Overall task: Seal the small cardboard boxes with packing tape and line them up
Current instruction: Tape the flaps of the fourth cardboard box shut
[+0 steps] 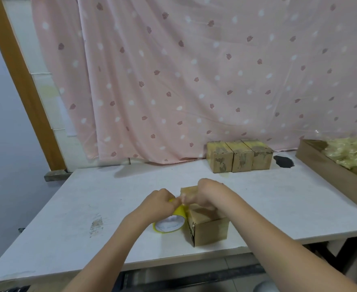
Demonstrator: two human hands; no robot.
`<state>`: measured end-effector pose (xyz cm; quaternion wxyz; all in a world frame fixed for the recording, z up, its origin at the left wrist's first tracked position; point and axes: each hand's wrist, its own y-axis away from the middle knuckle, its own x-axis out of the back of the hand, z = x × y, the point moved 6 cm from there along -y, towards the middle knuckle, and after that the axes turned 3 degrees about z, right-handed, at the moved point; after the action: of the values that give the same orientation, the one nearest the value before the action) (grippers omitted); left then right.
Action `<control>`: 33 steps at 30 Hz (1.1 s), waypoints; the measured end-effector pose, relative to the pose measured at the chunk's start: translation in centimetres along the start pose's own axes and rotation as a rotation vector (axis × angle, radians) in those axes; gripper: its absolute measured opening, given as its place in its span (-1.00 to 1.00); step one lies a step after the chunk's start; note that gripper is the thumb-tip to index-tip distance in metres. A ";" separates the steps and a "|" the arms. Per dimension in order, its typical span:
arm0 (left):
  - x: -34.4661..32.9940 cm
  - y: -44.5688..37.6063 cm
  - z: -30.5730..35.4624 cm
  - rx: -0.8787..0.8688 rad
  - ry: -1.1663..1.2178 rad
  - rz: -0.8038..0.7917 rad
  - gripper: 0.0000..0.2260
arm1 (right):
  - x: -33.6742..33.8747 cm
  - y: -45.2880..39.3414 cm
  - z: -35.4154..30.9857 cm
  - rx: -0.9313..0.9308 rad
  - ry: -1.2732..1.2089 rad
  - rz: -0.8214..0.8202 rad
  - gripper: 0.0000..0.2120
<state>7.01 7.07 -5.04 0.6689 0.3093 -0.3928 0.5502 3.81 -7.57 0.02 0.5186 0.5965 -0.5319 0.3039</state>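
1. On the left I see my left hand (159,202) pinching the yellow end of the packing tape; its roll (169,223) lies on the table (72,207), touching the box's left side.
2. In the middle, my right hand (205,194) rests curled on top of the current box (209,226), fingers meeting the left hand's at the tape. I cannot tell how firmly it grips. I judge this box only partly sealed.
3. Farther right and back, three taped boxes (239,158) stand touching in a row; those look done.
4. At the far right, a large carton (329,167) holds crumpled plastic. I can't see whether more boxes wait.
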 end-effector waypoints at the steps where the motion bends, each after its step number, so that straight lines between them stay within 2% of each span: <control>1: 0.2 0.1 -0.1 0.021 0.051 0.016 -0.45 | -0.1 -0.3 -0.3 -0.007 0.026 -0.021 -0.33; 3: 0.6 0.4 -0.4 0.062 0.167 0.022 -0.39 | -0.7 -0.9 -0.5 -0.036 0.089 -0.074 -0.31; 8: 1.3 1.4 -0.4 -0.097 0.137 -0.064 -0.53 | -0.7 -1.5 0.0 -0.057 0.110 -0.070 -0.57; 13: 2.4 1.8 -1.7 -0.112 0.226 0.005 -0.45 | -0.2 -1.3 0.7 -0.054 -0.061 0.019 -0.33; 15: 3.4 1.8 -1.3 -0.113 0.178 0.062 -0.43 | -0.2 -1.2 1.1 -0.056 -0.144 0.041 -0.32; 18: 5.0 1.5 -1.3 -0.072 0.090 0.138 -0.39 | 0.7 -1.0 2.2 -0.062 -0.404 0.068 -0.33; 24: 6.1 1.4 -1.4 -0.065 0.192 0.163 -0.42 | 0.3 -1.3 4.9 -0.066 -0.738 -0.011 -0.29; 27: 6.0 1.4 -2.6 -0.067 0.120 0.167 -0.40 | 0.0 -1.6 6.8 -0.081 -0.793 -0.037 -0.23; 31: 5.0 1.3 -3.0 -0.063 0.070 0.134 -0.38 | -1.2 -1.7 7.4 -0.095 -0.892 -0.129 -0.26; 33: 4.6 1.1 -2.8 -0.056 0.051 0.131 -0.37 | -1.6 -1.8 7.4 -0.094 -0.941 -0.161 -0.34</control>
<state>6.87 11.92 -2.44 0.6497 0.2502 -0.4100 0.5892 3.73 -14.25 -4.07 0.2698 0.6844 -0.6742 -0.0648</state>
